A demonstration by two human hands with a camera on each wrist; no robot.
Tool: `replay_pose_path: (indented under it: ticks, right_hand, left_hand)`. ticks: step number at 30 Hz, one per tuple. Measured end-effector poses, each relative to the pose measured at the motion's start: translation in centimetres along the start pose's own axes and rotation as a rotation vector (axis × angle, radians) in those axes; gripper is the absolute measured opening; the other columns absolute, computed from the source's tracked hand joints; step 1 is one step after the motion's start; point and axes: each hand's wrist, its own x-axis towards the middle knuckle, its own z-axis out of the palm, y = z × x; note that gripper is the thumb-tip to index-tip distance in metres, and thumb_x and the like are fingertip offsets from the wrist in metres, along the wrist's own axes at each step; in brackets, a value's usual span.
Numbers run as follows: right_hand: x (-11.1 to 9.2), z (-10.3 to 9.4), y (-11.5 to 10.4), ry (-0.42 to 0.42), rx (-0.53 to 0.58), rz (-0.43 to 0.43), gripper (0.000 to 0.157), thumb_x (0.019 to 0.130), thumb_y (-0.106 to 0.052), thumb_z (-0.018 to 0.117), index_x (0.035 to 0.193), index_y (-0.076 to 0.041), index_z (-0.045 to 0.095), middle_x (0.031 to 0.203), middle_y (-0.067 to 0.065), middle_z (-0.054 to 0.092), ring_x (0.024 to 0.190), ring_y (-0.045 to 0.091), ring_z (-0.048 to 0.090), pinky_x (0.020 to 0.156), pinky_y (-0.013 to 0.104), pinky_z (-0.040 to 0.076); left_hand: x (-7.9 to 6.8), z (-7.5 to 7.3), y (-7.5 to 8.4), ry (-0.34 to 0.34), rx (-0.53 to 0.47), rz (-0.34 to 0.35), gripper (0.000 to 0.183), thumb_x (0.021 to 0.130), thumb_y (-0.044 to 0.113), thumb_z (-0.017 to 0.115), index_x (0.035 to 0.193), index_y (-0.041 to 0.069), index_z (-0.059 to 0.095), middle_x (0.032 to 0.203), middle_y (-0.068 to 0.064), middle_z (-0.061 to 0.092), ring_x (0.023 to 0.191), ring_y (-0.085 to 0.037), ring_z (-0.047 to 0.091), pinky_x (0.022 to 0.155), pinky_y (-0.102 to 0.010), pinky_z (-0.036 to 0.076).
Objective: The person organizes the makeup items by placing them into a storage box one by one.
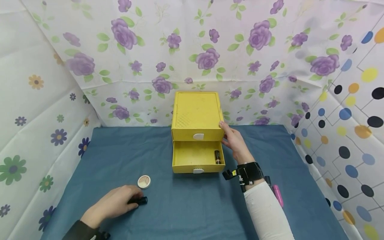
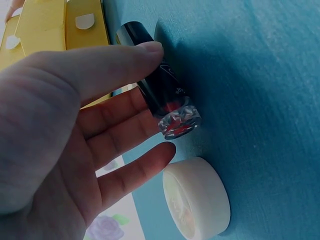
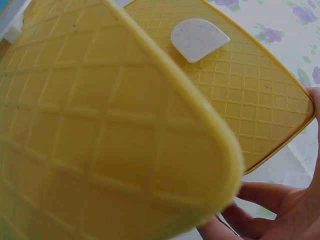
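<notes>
My left hand [image 1: 115, 201] is low on the blue cloth, pinching a black lipstick tube [image 2: 165, 85] between thumb and fingers. The tube's clear faceted end shows some red. Close beside it lies a round white-rimmed makeup compact [image 1: 144, 181] with three pale sections. A yellow two-drawer box [image 1: 196, 110] stands at the back, its lower drawer [image 1: 192, 153] pulled out and its upper one closed. Inside the lower drawer, a dark tube [image 1: 217, 156] lies at the right side. My right hand [image 1: 235, 141] grips the box's right front corner, thumb near the top edge and fingers along the side.
Right of the box, partly behind the right forearm, lie a pink tube [image 1: 278, 196] and a dark tube [image 1: 267, 180]. Flowered sheets [image 1: 162, 50] hang behind and at the left; a dotted sheet [image 1: 345, 133] hangs at the right. Blue cloth [image 1: 192, 206] covers the table.
</notes>
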Motion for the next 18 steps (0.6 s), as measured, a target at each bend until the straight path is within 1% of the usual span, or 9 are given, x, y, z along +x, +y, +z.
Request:
replay_pose_path:
  ticks: [8,18]
  right_hand:
    - [0.02,-0.08,0.16,0.006,0.000,-0.006,0.108,0.076,-0.082,0.059,0.152,-0.009,0.038,0.154,0.007,0.037,0.132,0.020,0.044,0.108,0.038,0.042]
    - [0.17,-0.06,0.24,0.003,0.004,-0.012,0.109,0.074,-0.084,0.058,0.151,-0.010,0.040,0.154,0.005,0.037,0.132,0.019,0.043,0.108,0.039,0.042]
  left_hand:
    - [0.17,0.10,0.02,0.000,-0.011,-0.002,0.018,0.086,0.022,0.077,0.101,0.027,0.068,0.085,0.015,0.060,0.072,-0.003,0.054,0.059,-0.033,0.050]
    - [0.38,-0.04,0.12,0.020,-0.038,0.014,0.020,0.088,0.023,0.076,0.106,0.026,0.068,0.089,0.016,0.062,0.074,0.001,0.055,0.062,-0.032,0.052]
